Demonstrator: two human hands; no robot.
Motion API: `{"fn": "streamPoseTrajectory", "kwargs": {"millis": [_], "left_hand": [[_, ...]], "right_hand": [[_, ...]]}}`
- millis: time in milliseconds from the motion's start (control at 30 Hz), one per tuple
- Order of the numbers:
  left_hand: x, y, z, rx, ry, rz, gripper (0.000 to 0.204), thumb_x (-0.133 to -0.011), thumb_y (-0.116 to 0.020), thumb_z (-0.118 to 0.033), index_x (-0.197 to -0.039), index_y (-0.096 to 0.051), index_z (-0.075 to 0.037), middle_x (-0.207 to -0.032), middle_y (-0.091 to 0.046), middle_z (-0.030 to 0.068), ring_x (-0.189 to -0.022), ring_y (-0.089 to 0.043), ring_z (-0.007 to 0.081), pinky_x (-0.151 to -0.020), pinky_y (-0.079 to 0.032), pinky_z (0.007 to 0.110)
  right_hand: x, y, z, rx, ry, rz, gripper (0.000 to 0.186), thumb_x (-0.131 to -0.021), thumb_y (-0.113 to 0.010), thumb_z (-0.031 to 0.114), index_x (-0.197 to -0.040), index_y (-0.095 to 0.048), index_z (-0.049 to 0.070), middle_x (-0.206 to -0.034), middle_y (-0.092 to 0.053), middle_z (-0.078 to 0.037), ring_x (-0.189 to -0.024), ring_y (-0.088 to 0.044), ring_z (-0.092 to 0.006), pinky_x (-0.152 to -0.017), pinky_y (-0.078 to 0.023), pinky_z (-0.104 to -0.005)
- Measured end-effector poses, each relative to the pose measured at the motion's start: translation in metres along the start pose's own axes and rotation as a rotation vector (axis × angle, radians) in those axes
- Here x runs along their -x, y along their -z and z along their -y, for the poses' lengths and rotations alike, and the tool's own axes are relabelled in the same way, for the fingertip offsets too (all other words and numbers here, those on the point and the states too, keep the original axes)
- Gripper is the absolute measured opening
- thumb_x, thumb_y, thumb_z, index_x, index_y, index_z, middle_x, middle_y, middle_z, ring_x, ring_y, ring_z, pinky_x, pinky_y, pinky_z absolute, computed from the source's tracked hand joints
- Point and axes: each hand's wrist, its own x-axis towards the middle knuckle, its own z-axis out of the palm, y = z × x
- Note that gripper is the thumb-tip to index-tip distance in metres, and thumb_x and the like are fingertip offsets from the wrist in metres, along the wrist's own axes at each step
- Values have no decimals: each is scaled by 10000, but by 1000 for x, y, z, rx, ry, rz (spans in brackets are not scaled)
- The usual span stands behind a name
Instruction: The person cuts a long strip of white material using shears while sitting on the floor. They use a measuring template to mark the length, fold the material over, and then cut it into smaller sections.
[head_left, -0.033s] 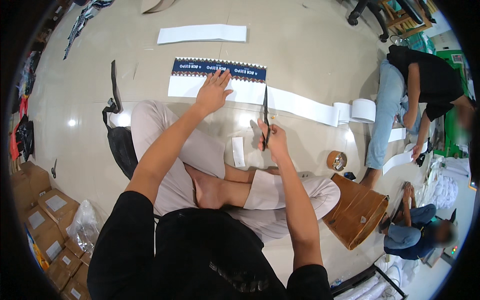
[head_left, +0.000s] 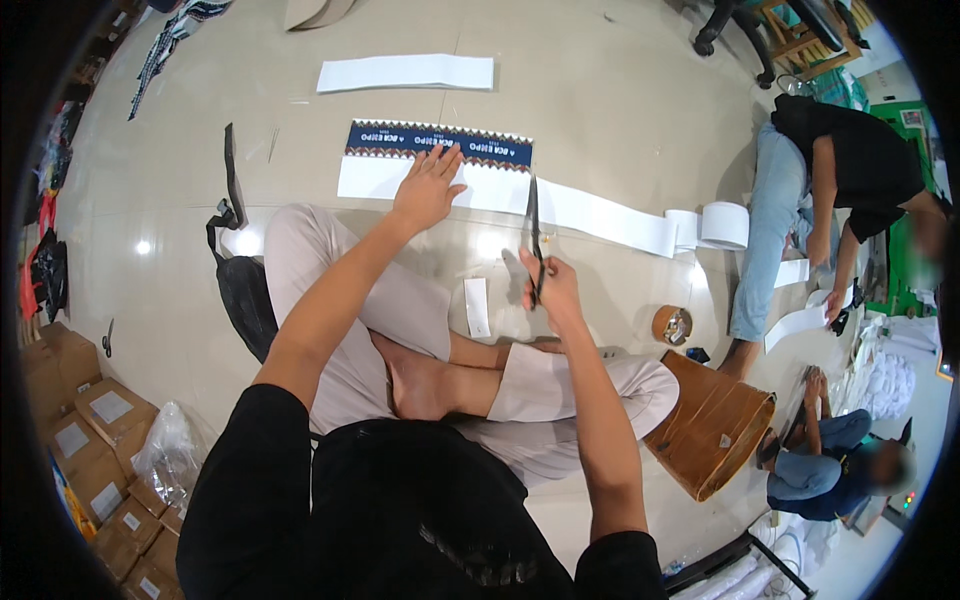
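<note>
My left hand lies flat with its fingers spread on a dark blue patterned strip, pressing it along the far side of a long white strip. Black scissors are gripped in my right hand. Their blades point away from me and reach across the white strip, close by the right end of the patterned one. The blades look nearly together; whether they bite into the strip I cannot tell. Off to the right, the white strip runs to a white roll.
Farther off lies a folded white strip. A small white piece rests before my crossed legs. By my right knee are a tape roll and a brown cardboard piece. Two people sit at the right; boxes are stacked at the left.
The view has shifted slightly. My right hand and the scissors have come very slightly nearer to me; my left hand stays on the patterned strip.
</note>
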Motion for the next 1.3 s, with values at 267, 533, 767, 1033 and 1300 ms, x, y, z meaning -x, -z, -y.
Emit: {"fn": "streamPoseTrajectory", "kwargs": {"millis": [267,533,767,1033,1300], "left_hand": [[8,12,3,43,50,65,686,-1028,-509,-408,-1581,-289,-67,-1666,-202,137,-1539,-163,346,-1262,-134,474],[47,57,13,12,165,345,1120,-801,-732,-602,-1626,-148,-119,-1687,-88,181,-1559,-57,378,-1245,-94,553],[34,86,97,-47,632,315,1104,-679,-892,-465,-1507,-327,-3,-1566,-336,223,-1474,-314,389,-1129,-361,573],[34,77,100,3,714,209,908,-633,-947,-369,-1326,-461,-40,-1300,-573,148,-1291,-537,321,-994,-512,480],[43,61,126,279,823,411,698,-682,-906,-299,-1241,-588,-25,-1284,-645,172,-1192,-626,344,-1007,-509,491]], "right_hand": [[47,86,-21,1095,315,-22,489,-794,-830,414,-860,-548,19,-647,-619,-151,-646,-658,-344,-607,-507,-440],[27,102,-50,1350,393,-56,413,-768,-819,196,-1018,-545,13,-1078,-649,-229,-1064,-632,-418,-875,-540,-476],[12,78,-44,1466,354,-151,283,-832,-733,188,-998,-609,-6,-1058,-651,-227,-1049,-637,-412,-892,-540,-477],[4,-95,-17,1135,690,-186,556,-834,-771,337,-1272,-572,57,-1159,-626,-169,-1098,-586,-375,-925,-436,-525],[-16,-86,-14,1062,539,-2,443,-849,-772,274,-1185,-597,46,-1076,-674,-177,-1052,-624,-391,-879,-442,-518]]}}
